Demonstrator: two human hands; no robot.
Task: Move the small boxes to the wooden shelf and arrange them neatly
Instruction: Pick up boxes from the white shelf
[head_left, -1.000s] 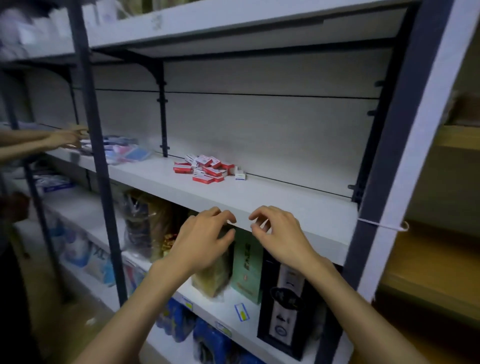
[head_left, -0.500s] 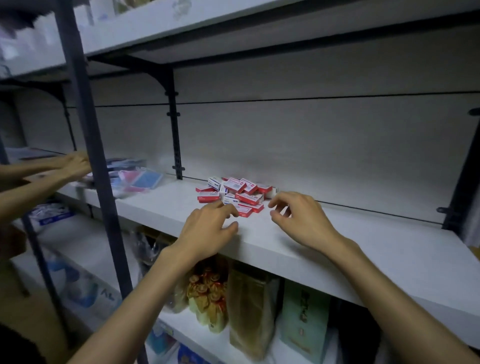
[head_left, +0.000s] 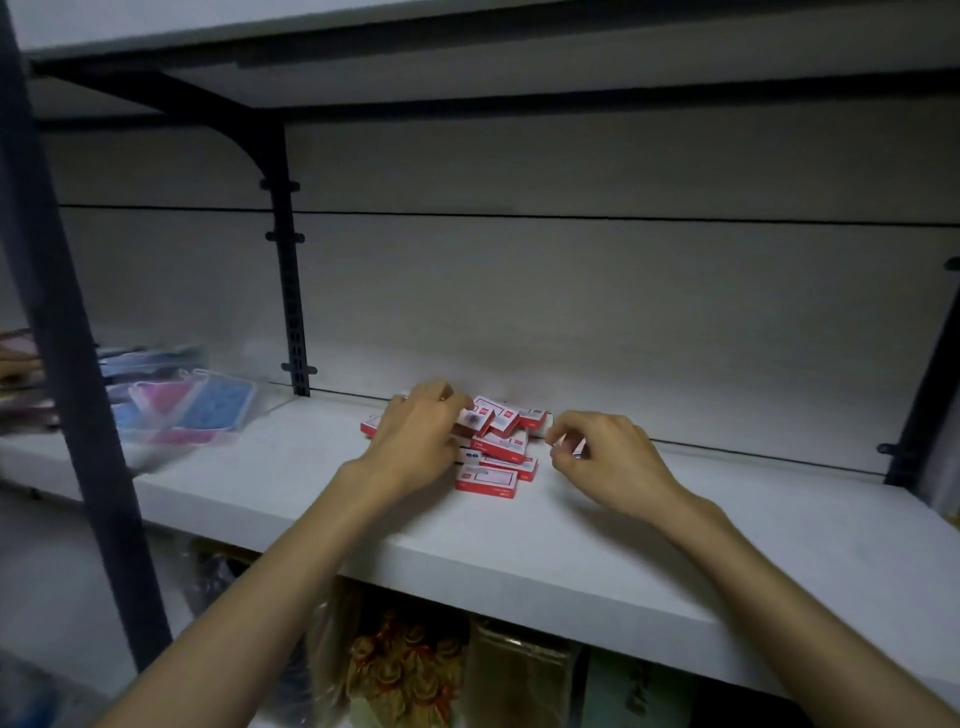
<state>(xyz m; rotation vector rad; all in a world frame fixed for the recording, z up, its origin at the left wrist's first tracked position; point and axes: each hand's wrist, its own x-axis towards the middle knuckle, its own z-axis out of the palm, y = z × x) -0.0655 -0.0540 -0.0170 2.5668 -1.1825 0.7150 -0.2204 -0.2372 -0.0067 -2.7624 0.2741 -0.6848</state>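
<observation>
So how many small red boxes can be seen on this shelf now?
9 small boxes: eight heaped on the white shelf at the left hand fingertips, one box pinched in the right hand. Others may hide under the left hand.

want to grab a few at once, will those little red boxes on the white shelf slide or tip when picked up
The red boxes look like stiff, flat cardboard, so they should probably slide, not roll. They lie heaped and overlapping, so lifting one may shift its neighbours. They seem light: the right hand appears to pinch one in its fingertips.
</observation>
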